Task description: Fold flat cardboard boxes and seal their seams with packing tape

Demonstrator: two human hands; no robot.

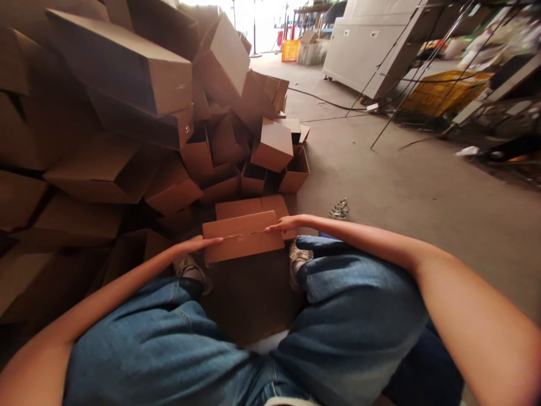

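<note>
Between my feet stands a brown cardboard box (249, 245) with its two long top flaps meeting at a thin seam. My left hand (199, 243) reaches over the box's left end, fingers stretched out and lying along the seam. From the other end comes my right hand (288, 224), its forefinger stretched onto the seam and its other fingers partly hidden. Behind the box, another piece of brown cardboard (240, 207) shows past its far edge. The lower part of the box is in shadow.
Many open cardboard boxes (114, 62) are heaped high on the left and ahead. A small pile of metal parts (340, 208) lies on the floor to the right. Farther off are a white cabinet (359, 51), yellow crate (448, 93), orange crate (290, 51) and loose cables.
</note>
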